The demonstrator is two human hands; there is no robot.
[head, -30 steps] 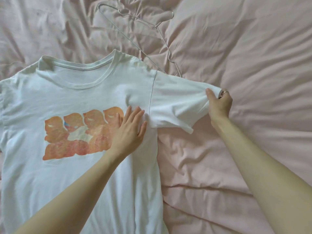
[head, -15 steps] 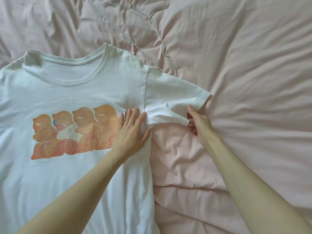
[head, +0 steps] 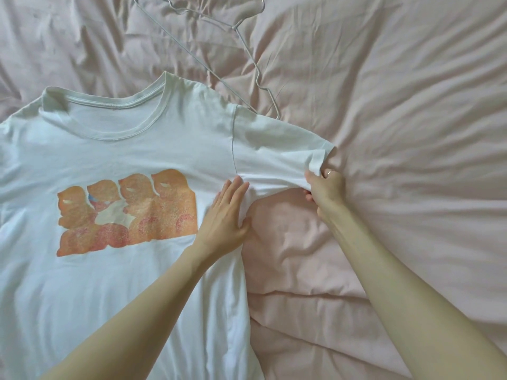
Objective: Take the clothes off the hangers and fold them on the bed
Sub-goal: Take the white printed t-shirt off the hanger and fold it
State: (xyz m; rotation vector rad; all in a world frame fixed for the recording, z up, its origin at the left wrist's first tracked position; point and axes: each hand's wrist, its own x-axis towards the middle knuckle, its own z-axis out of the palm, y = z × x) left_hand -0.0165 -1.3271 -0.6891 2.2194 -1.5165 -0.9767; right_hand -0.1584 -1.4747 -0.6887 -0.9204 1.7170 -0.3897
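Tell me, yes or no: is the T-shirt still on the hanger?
No: the white T-shirt lies spread flat on the pink bedding, while the bare wire hanger lies beside it, above its shoulder.

The white T-shirt (head: 115, 149) is cut off by the left and bottom edges, so 1 sleeve and the hem are unseen. The wire hanger (head: 219, 45) is clipped by the top edge and partly covered by the shirt's shoulder. The fingertips of the right hand (head: 325, 189) are hidden in the sleeve fabric.
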